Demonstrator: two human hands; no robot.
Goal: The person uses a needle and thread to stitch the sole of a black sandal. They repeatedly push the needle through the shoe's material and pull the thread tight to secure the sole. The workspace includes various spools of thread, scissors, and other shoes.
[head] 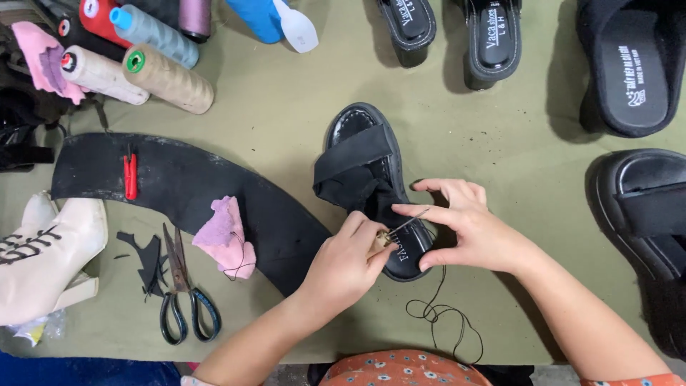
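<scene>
A black sandal (357, 154) with crossed fabric straps lies in the middle of the olive-green table (286, 121). My left hand (348, 263) pinches a thin metal awl or needle tool (404, 226) over the sandal's heel end. My right hand (468, 225) rests on the heel, its forefinger laid along the tool and its thumb under the sole's edge. Black thread (443, 318) trails from the sandal and curls in loops toward the table's near edge.
A curved black leather piece (179, 182) with a red clip (131, 175) lies left, pink cloth (223, 236) and scissors (182, 297) by it. Thread cones (168, 78) sit top left, a white lace-up boot (43, 254) far left. More black sandals (632, 68) lie along top and right.
</scene>
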